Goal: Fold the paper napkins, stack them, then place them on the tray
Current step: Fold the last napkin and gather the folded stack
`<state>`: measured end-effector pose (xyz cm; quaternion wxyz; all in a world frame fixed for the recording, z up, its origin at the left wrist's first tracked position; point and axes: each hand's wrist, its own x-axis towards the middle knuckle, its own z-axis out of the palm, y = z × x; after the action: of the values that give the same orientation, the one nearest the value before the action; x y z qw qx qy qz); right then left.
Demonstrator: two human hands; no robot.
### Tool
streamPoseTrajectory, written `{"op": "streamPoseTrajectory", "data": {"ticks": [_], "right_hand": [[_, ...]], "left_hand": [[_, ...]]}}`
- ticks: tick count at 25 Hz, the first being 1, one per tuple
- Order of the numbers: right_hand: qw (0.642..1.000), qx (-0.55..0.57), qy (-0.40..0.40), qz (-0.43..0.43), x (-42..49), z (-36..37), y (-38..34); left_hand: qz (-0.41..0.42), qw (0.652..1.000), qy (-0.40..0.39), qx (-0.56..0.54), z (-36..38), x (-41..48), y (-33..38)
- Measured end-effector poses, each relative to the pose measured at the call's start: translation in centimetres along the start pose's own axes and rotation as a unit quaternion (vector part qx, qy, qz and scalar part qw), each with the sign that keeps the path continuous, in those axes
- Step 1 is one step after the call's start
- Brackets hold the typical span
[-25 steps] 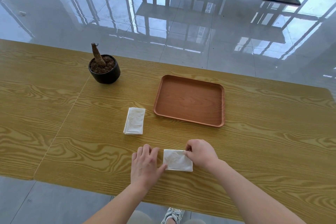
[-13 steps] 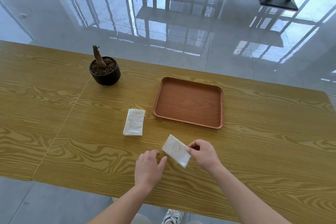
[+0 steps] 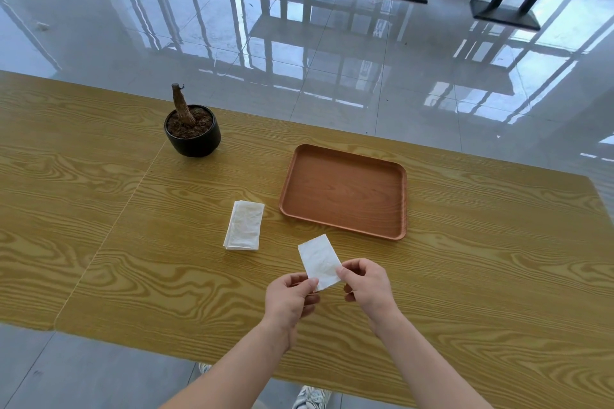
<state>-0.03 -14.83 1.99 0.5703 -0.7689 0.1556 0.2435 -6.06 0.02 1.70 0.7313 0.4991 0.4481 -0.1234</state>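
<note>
Wooden table; left hand and right hand both pinch folded napkin above it

Showing two bare arms along the bottom of the view: the left forearm and the right forearm, both uncovered for the whole visible length, from the frame's edge to the wrists. Showing the left hand and the right hand bare as well, with short, plain-looking thumbnails. Wearing light sports shoes: a laced sneaker in white with grey panels and pale laces crossing its top, appearing only in part between the two arms, and a second sneaker, showing just a pale toe and a little grey beside the left forearm.
</note>
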Motion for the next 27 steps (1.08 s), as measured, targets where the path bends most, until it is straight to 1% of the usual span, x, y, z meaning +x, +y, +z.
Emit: {"op": "streamPoseTrajectory", "data": {"ticks": [3, 9, 12, 16, 19, 23, 27], "right_hand": [[0.999, -0.036, -0.020, -0.003, 0.1, 0.3, 0.0], [0.992, -0.103, -0.062, -0.030, 0.6, 2.4, -0.3], [0.988, -0.126, -0.078, -0.041, 1.3, 4.4, -1.0], [0.984, -0.143, -0.095, -0.056, 2.0, 7.5, -2.3], [0.982, -0.145, -0.098, -0.064, 2.6, 9.8, -3.5], [0.983, -0.148, -0.091, -0.065, 3.3, 12.5, -4.9], [0.982, -0.162, -0.081, -0.056, 4.2, 14.5, -5.7]], "left_hand": [[0.051, 0.997, 0.028, 0.040, -0.9, 0.1, 0.3], [0.135, 0.983, 0.054, 0.116, -3.6, 0.2, 1.1], [0.184, 0.964, 0.083, 0.172, -5.3, 0.5, 2.1], [0.223, 0.941, 0.124, 0.222, -7.6, 1.3, 4.2], [0.244, 0.928, 0.143, 0.243, -9.1, 2.1, 5.9], [0.244, 0.917, 0.171, 0.264, -10.8, 3.5, 7.9], [0.243, 0.903, 0.173, 0.308, -11.9, 5.1, 9.5]]}}
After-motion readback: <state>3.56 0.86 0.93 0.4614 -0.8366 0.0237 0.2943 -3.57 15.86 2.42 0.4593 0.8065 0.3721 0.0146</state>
